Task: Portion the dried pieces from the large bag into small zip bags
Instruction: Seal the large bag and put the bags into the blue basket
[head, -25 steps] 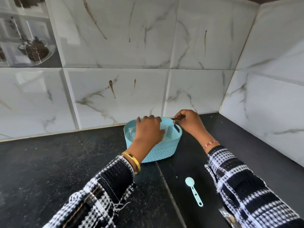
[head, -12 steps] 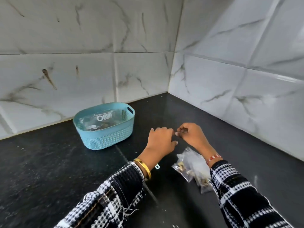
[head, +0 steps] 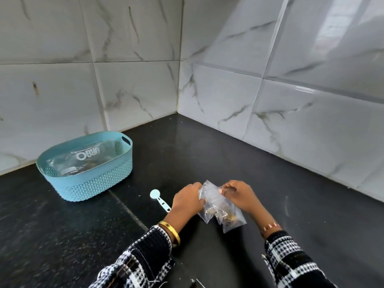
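Both hands, left hand point(head: 188, 199) and right hand point(head: 239, 195), pinching the clear bag point(head: 220, 213) of dried pieces, right of the scoop point(head: 160, 199). Could easily spill if tugged open unevenly, thin slippery plastic.

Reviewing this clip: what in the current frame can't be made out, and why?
- Head view: the zip bag's mouth, open or sealed, is hidden by the left hand and right hand gripping it.
- The dried pieces are too small to identify.
- The contents of the clear bag in the blue basket are blurred by glare.
- The spoon's handle end is covered by the left hand.
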Tool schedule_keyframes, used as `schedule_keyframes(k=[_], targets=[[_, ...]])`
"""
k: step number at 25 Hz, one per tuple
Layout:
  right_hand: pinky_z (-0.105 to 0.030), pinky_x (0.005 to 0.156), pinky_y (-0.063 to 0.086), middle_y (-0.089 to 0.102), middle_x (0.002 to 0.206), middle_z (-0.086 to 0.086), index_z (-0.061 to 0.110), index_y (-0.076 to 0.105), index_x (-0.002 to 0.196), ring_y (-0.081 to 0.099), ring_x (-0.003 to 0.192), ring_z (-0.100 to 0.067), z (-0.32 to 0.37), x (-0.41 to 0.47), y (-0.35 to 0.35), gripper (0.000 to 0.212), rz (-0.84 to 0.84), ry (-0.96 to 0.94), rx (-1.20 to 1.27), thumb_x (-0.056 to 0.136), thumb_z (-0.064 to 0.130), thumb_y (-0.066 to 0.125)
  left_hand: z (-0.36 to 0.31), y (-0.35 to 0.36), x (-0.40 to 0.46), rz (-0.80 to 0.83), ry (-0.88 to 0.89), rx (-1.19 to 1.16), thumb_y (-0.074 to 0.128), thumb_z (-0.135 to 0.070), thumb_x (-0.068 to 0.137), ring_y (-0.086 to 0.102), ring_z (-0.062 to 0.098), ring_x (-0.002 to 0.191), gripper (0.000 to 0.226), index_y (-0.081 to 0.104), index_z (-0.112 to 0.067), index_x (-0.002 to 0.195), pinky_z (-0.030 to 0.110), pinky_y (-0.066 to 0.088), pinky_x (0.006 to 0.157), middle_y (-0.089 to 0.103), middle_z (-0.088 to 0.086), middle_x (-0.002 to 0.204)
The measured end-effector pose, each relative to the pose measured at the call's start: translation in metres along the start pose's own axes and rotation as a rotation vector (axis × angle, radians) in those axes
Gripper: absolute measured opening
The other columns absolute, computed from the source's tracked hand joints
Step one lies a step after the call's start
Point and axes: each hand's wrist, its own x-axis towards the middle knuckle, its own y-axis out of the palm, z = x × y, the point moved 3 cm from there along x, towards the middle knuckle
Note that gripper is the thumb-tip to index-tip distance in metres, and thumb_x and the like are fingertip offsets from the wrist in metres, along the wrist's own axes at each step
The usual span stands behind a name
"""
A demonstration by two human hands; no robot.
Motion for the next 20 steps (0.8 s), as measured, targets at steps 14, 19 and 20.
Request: schedule_keyframes(k=[14, 19, 20], targets=[[-0.009, 0.056, 0.043, 0.063, 0.064, 0.003, 0.011, 0.065, 0.068, 0.053, 0.059, -0.006, 0.02, -0.026, -0.028, 0.014, 0.029, -0.14, 0.18, 0.077, 0.001, 0.066, 0.014, 0.009, -0.005, -0.02, -0.235, -0.819, 0.058, -0.011, 0.085, 0.058, 0.018, 0.056, 0.012, 0.058, -0.008, 0.074, 0.027, 0.048, 0.058, 0.062, 0.011, 0.07], [-0.017, 0.051, 0.046, 0.063, 0.06, 0.0, 0.005, 0.066, 0.077, 0.055, 0.049, -0.006, 0.041, -0.024, -0.037, 0.006, 0.201, -0.154, 0.483, 0.082, 0.002, 0.065, 0.016, 0.006, -0.014, -0.035, -0.272, -1.055, 0.045, 0.006, 0.085, 0.061, 0.024, 0.068, 0.024, 0.064, -0.005, 0.095, 0.034, 0.051, 0.066, 0.065, 0.019, 0.083], [-0.017, 0.05, 0.046, 0.063, 0.06, -0.001, 0.006, 0.066, 0.077, 0.054, 0.049, -0.006, 0.044, -0.022, -0.036, 0.007, 0.218, -0.149, 0.542, 0.082, 0.002, 0.065, 0.016, 0.004, -0.016, -0.033, -0.27, -1.083, 0.044, 0.004, 0.087, 0.062, 0.026, 0.073, 0.024, 0.064, -0.006, 0.095, 0.037, 0.052, 0.07, 0.066, 0.019, 0.085]])
